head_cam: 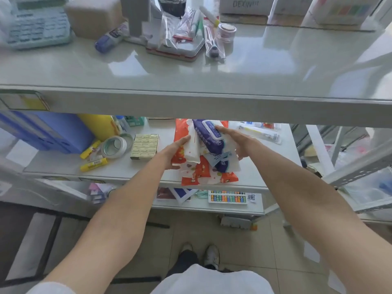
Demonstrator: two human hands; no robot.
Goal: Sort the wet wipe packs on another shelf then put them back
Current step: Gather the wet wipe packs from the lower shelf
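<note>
A loose pile of wet wipe packs lies on the middle shelf (pixel 265 177): a purple pack (pixel 210 136) on top, a white one (pixel 192 150) beside it, and orange-and-white packs (pixel 203 174) underneath. My left hand (pixel 175 152) grips the left side of the pile, fingers against the white pack. From the right, my right hand (pixel 235 141) holds the pile, its fingers lying on the purple pack's lid. The pile's far end is hidden under the top shelf edge.
Left of the pile sit a block of small yellow boxes (pixel 145 146), a tape roll (pixel 114 147), yellow glue sticks (pixel 93 164) and a blue box (pixel 48 132). The top shelf (pixel 275 66) carries a calculator (pixel 39 26) and plastic bags. An abacus (pixel 228 196) lies on the lower shelf.
</note>
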